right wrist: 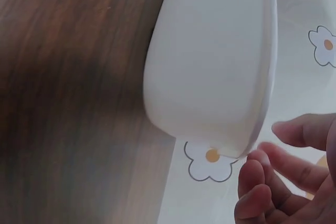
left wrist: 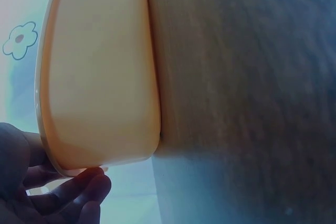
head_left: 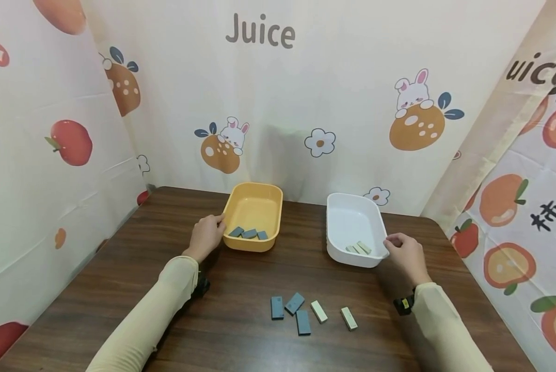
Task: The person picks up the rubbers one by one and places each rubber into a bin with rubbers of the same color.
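My left hand (head_left: pixel 206 237) pinches the rim of a yellow plastic basin (head_left: pixel 254 243) at its left side; in the left wrist view the thumb sits at the rim and the fingers curl below it. Three grey-blue blocks (head_left: pixel 249 234) lie inside, along its near end. On the right, my right hand (head_left: pixel 405 256) is at the near right corner of a white plastic basin (head_left: pixel 354 257). In the right wrist view its thumb (right wrist: pixel 296 130) stands slightly off the rim, while the other fingertips lie close by the corner. Several pale cream blocks (head_left: pixel 359 248) lie inside that basin.
Nearer on the brown wooden table (head_left: pixel 231 330) lie three grey-blue blocks (head_left: pixel 303 323) grouped together and two pale cream blocks (head_left: pixel 319 312) to their right. A fruit-printed curtain (head_left: pixel 282 88) hangs behind the table and along both sides.
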Tool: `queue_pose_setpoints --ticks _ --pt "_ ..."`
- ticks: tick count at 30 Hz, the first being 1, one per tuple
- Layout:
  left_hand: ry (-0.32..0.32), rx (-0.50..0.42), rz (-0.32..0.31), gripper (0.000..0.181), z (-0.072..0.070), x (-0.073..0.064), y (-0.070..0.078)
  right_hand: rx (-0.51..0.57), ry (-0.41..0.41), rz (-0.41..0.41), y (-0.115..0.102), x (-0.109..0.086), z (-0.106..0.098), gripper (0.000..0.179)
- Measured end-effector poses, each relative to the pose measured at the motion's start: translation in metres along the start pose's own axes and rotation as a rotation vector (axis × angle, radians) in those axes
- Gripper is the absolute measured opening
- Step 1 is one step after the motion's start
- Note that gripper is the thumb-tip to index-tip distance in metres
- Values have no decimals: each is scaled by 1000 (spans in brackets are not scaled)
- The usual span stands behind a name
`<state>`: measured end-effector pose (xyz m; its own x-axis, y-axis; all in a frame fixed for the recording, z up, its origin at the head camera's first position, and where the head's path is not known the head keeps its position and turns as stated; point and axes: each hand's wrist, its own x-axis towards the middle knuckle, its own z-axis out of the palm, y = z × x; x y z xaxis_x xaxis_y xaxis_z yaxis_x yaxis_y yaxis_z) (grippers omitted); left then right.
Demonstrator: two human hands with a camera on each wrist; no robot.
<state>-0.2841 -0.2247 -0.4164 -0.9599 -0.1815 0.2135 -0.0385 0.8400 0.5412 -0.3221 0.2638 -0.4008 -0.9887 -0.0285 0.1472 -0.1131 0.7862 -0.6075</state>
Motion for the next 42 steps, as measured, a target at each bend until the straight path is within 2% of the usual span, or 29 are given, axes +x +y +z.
queue_pose_setpoints --ticks 9,14,20,25,30,36,42 --pt "-36 -66 -19 39 -3 6 -5 -12 0 44 14 -2 4 34" --pt "-7 -59 -22 36 -8 9 -7 -13 -17 56 18 -2 7 38" --pt "28 -73 15 32 -13 6 -2 -23 -41 70 19 -4 8 41" --pt "58 -89 64 30 -17 -1 9 -19 -61 70 16 -3 8 43" --pt "73 -89 139 29 -22 -7 20 -12 -84 80 18 -4 9 44" --pt "27 -101 234 27 -26 -15 41 18 -130 117 16 -3 7 48" --pt "-31 -96 334 25 -19 -25 55 24 -142 127 17 -4 8 52"
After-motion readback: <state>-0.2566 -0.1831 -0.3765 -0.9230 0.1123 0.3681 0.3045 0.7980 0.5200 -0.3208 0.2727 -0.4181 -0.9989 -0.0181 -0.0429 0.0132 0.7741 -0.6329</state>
